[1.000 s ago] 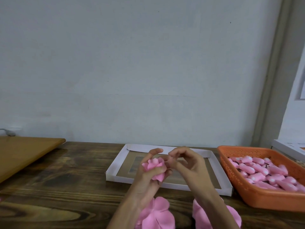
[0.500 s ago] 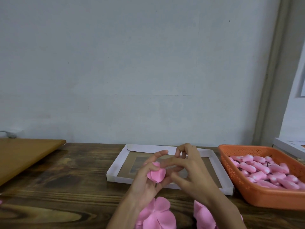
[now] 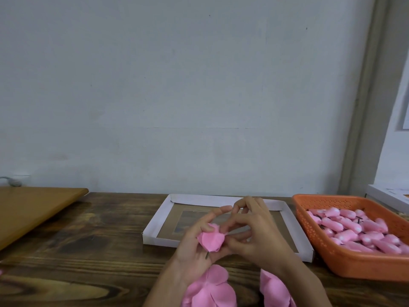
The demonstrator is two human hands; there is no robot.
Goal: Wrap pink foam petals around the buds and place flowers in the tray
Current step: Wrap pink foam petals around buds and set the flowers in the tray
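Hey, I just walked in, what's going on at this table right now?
A person is making foam flowers by hand. The left hand cups a half-wrapped pink flower above the wooden table, and the right hand pinches a petal against it. Behind the hands sits a white cardboard tray; no finished flower shows in its visible part. An orange basket on the right holds pink buds, and flat petal cutouts lie by the wrists.
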